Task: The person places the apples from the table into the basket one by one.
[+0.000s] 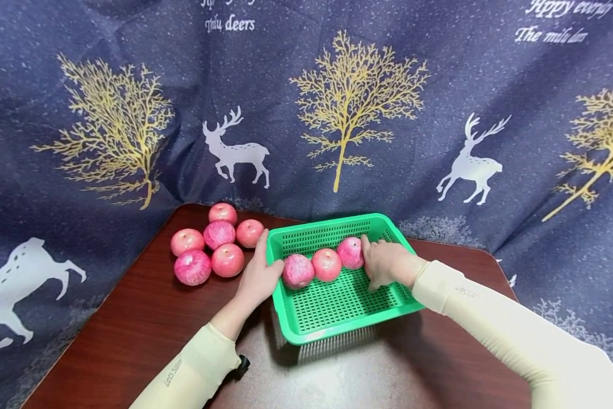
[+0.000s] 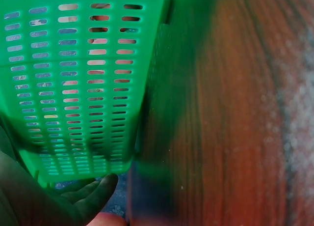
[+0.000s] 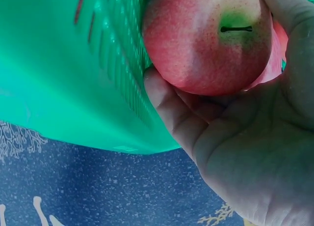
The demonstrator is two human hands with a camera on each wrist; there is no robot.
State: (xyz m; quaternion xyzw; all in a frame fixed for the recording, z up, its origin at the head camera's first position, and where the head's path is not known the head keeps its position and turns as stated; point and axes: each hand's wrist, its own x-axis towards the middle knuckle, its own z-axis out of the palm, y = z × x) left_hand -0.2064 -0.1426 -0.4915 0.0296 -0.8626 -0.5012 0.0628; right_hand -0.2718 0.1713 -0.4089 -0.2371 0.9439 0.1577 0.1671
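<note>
Right hand (image 1: 389, 263) in a pinch, apple (image 1: 350, 253) between thumb and fingers (image 3: 175, 108) (inside the basket (image 1: 357, 326)).

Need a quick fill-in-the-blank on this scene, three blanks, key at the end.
1. The left hand grips one end of the basket, whose colour is ____.
2. Left of the basket, the table bears ____ apples.
3. Inside the basket, the person's ____ hand holds an apple.

Missing words: green; six; right.

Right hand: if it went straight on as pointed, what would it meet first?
Likely the rightmost visible apple in the green basket; the right hand appears against it, depth unclear.
</note>
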